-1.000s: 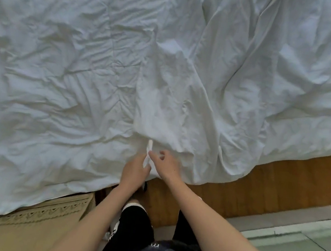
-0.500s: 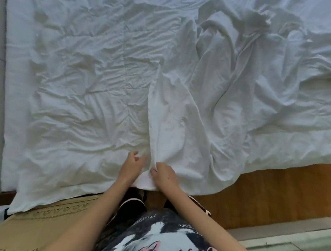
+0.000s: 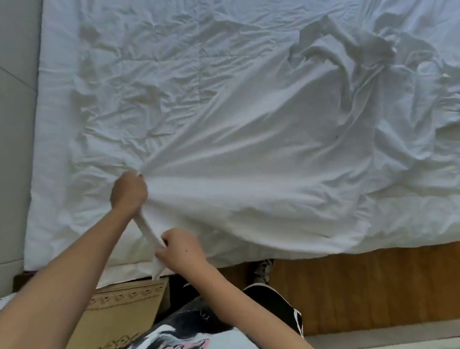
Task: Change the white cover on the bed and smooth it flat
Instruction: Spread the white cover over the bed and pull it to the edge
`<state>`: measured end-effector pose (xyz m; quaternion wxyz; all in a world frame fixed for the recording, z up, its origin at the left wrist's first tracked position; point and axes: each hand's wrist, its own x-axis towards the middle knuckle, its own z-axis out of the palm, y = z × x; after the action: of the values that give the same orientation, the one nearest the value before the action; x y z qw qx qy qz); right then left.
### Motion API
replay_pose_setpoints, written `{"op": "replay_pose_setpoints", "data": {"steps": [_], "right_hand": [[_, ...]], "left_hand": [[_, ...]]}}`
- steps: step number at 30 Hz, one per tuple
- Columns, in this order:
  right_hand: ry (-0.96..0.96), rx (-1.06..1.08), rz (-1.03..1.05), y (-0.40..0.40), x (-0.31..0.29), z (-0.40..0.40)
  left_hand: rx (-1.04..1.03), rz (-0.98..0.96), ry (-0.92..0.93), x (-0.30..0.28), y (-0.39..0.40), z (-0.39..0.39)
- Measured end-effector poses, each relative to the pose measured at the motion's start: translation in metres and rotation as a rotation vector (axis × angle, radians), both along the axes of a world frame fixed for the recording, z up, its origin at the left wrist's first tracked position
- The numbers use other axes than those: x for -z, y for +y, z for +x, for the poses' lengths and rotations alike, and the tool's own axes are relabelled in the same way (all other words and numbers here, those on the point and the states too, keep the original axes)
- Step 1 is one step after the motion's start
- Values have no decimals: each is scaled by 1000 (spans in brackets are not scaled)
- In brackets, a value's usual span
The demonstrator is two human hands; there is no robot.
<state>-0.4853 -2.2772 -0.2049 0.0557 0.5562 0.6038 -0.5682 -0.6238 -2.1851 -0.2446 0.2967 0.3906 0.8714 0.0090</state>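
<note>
Along the near edge of the bed point(image 3: 378, 284), the white cover point(image 3: 257, 137) lies spread but far from flat. Both hands work at its hem, left of the middle. The left hand point(image 3: 129, 192) is curled tight round a bunch of the cloth, from which creases fan out to the right. The right hand point(image 3: 180, 251) sits just nearer and to the right, its fingers point(image 3: 165, 242) pinching the same strip of hem, so a short twisted length of fabric runs taut between the two hands. A loose tail of cloth hangs below the right hand.

As a judgement, the cover is on the bed and roughly laid out, so the change itself looks largely made. The smoothing is barely begun: fine crumples fill the left half, a raised ridge of gathered cloth stands at the far right of centre, and long folds run across the right side. The near hem hangs uneven over the wooden bed frame. A patterned cardboard box point(image 3: 122, 315) stands on the floor beside the person's legs.
</note>
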Motion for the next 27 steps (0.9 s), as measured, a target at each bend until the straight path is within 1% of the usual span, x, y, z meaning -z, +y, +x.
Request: {"op": "replay_pose_setpoints", "data": {"steps": [2,5,10,13,16,18,20,22,25,27], "right_hand": [[-47,-59,65,4,1,-32],[-10,-85,117,9,0,-87],[123,-243,95,-9,-7,-183],[203,-301,95,-29,-6,-235],[258,-395,30,-48,3,-286],[295,-473,-82,-58,10,-309],[303,-547,-225,-67,19,-316],[280,-495,-301,-71,34,-308],[159,-315,-280,-59,67,-272],[51,-236,-244,-44,91,-235]], "left_hand": [[-67,18,44,-6,-6,-57],[-111,28,68,-11,-18,-123],[-11,63,117,-7,-30,-199],[13,63,122,9,-43,-243],[61,22,182,29,-77,-290],[89,-7,247,43,-103,-318],[104,-49,309,62,-123,-335],[99,-97,329,85,-128,-334],[-25,-151,289,117,-122,-305],[-21,-134,276,129,-117,-276]]}}
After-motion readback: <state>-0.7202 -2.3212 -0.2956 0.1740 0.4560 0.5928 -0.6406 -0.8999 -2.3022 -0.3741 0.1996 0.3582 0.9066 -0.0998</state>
